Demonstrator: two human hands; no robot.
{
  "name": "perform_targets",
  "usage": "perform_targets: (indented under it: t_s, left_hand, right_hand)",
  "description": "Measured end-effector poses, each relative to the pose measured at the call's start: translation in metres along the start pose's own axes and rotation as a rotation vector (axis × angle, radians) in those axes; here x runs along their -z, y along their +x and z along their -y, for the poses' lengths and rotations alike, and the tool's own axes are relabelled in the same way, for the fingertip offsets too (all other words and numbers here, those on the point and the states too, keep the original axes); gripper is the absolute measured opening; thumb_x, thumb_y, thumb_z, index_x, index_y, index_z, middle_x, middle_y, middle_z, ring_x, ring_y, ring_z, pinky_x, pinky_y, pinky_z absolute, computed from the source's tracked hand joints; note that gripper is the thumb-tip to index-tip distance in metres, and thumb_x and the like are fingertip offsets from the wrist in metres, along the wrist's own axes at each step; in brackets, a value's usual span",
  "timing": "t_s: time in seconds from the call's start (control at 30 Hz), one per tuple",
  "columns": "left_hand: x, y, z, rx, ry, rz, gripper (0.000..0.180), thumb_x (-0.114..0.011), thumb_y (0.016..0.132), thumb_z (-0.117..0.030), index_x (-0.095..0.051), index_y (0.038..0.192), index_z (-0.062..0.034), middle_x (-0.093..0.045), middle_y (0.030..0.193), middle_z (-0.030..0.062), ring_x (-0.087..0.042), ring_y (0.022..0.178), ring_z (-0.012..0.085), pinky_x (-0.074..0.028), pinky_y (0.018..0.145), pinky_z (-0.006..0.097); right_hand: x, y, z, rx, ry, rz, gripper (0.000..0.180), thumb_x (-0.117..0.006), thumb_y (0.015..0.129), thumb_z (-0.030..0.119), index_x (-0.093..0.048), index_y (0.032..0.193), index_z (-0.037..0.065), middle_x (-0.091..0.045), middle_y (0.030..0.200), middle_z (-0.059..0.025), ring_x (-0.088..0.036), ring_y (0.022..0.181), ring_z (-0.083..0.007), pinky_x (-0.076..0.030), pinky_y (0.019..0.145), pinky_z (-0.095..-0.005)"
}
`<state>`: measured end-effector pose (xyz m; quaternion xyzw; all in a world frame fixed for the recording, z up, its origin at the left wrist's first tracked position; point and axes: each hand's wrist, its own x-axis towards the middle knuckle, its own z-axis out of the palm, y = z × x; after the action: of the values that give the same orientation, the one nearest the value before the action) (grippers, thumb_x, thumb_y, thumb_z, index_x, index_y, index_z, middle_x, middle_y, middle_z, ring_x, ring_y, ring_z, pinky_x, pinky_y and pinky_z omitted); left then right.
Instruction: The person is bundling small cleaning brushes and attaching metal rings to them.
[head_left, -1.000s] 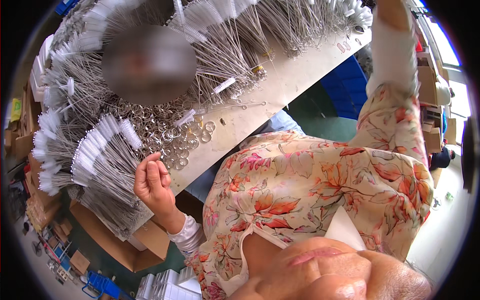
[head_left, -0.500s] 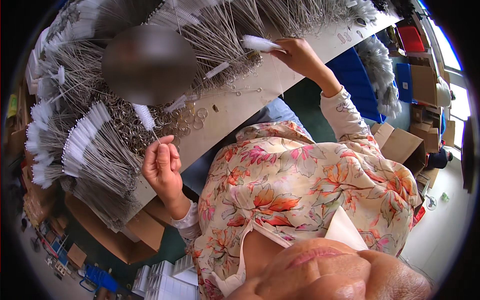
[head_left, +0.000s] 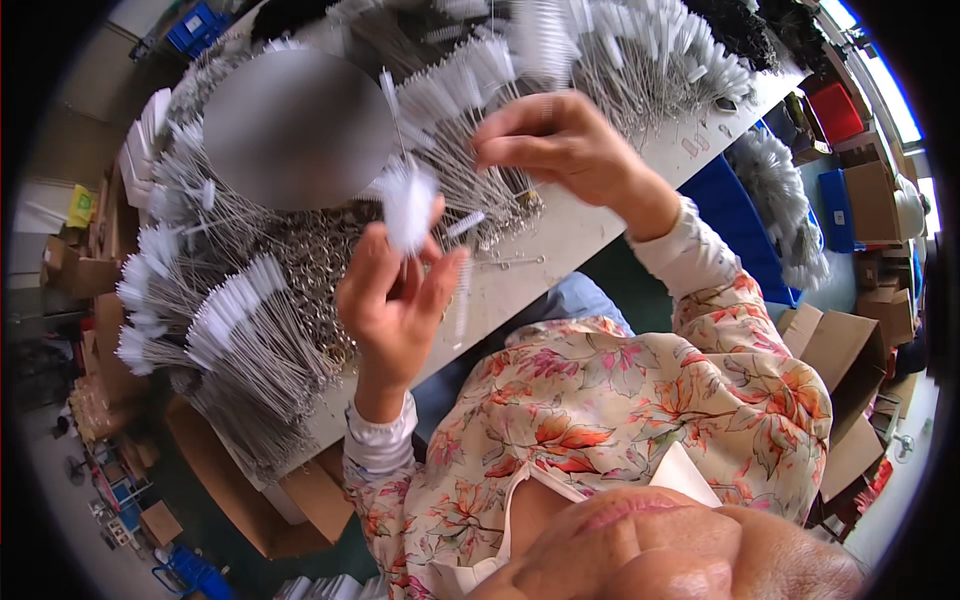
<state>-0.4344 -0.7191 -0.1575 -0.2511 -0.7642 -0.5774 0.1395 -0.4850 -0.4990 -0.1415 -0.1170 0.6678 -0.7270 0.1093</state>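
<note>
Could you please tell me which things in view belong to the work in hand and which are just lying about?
In hand:
- left hand holding a white-tipped wire brush
- right hand raised over the brush piles
- metal rings on the table

Lying about:
- blue bin
- red bin
- cardboard boxes
</note>
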Motion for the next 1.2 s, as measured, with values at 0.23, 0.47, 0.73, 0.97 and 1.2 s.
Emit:
perform_targets:
  t_s: [0.23,0.47,0.73,0.97,1.2]
  left_hand:
    - [-0.004,0.108,0.007,-0.029,-0.111,-0.177,0.017,-0.062,0.087,-0.019,-0.066,0.088,-0.0023,-0.06,0.072,-0.0008,-0.043,0.051,0.0019,-0.029,0.043,0.016]
    - [0.04,0.265,0.087,0.174,0.216,0.069,0.031,-0.07,0.079,-0.033,-0.065,0.081,-0.0026,-0.06,0.067,0.0015,-0.032,0.042,0.0005,-0.019,0.038,0.019]
    - [0.021,0.281,0.206,0.137,1.133,0.192,0.045,-0.077,0.065,-0.042,-0.057,0.074,-0.0031,-0.064,0.075,0.0106,-0.062,0.069,0.0231,-0.047,0.063,0.035]
    - [0.047,0.311,0.18,0.658,0.362,-0.082,0.044,-0.078,0.067,-0.035,-0.065,0.089,0.0006,-0.066,0.079,0.0076,-0.051,0.049,0.0122,-0.039,0.043,0.025]
    - [-0.032,0.31,0.13,0.274,-0.1,0.133,0.017,-0.067,0.078,-0.013,-0.064,0.091,-0.002,-0.061,0.074,0.0015,-0.04,0.047,0.0033,-0.029,0.04,0.018]
  right_hand:
    - [-0.01,0.052,0.031,0.026,0.096,0.135,0.023,-0.06,0.087,0.015,-0.062,0.108,0.006,-0.067,0.086,-0.0019,-0.04,0.047,0.0003,-0.03,0.04,-0.016]
    - [0.16,0.154,0.079,0.593,-1.073,-0.165,0.017,-0.065,0.076,0.013,-0.068,0.091,0.006,-0.065,0.071,-0.007,-0.059,0.062,-0.0125,-0.048,0.059,-0.0267]
    - [0.176,0.231,0.02,0.188,-1.284,-0.23,0.03,-0.073,0.063,0.032,-0.066,0.073,0.005,-0.064,0.07,-0.012,-0.06,0.066,-0.0236,-0.048,0.062,-0.0389]
    - [0.172,0.24,0.032,0.19,-1.132,-0.187,0.031,-0.077,0.057,0.028,-0.064,0.074,0.004,-0.062,0.067,-0.0099,-0.058,0.066,-0.0208,-0.046,0.061,-0.0354]
    - [0.175,0.251,0.036,0.32,-0.939,-0.207,0.024,-0.077,0.06,0.021,-0.064,0.072,0.005,-0.061,0.064,-0.0058,-0.056,0.062,-0.0149,-0.045,0.057,-0.0319]
